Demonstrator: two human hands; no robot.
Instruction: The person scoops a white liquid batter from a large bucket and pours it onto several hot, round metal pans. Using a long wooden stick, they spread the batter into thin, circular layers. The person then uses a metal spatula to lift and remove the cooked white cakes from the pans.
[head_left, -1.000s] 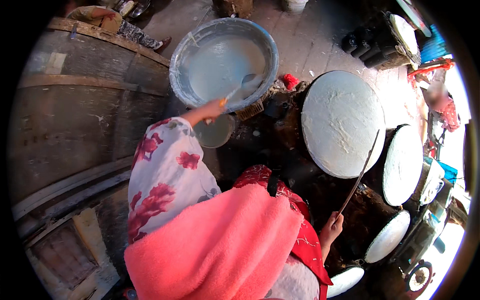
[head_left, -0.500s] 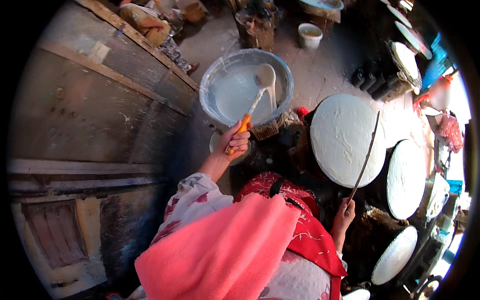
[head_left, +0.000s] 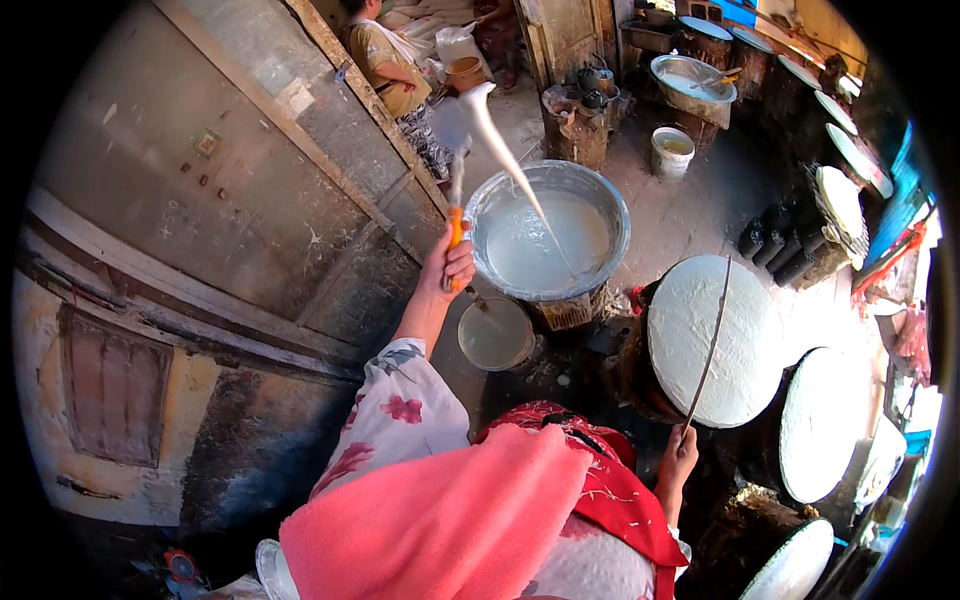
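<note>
My left hand [head_left: 447,262] is closed round the orange handle of a ladle [head_left: 456,226], raised at the left rim of a wide metal basin [head_left: 622,245]. The ladle's bowl is blurred by motion. A thick white stream of batter [head_left: 512,168] trails from it down into the white liquid in the basin. My right hand [head_left: 677,460] grips the lower end of a long thin stick [head_left: 713,342]. That stick slants up across a round drum top coated in white [head_left: 690,300], its tip near the far edge; I cannot tell whether it touches.
A bucket of pale liquid [head_left: 496,336] stands below the basin. More white round tops [head_left: 822,425] line the right side. A white pail [head_left: 672,152] and a second basin [head_left: 694,80] are farther off. A worn wooden wall [head_left: 230,190] runs along the left, with another person [head_left: 395,75] beyond.
My left hand has lifted the ladle up and left out of the basin, drawing a white stream behind it. The right hand still holds the stick over the drum top. The view has shifted.
</note>
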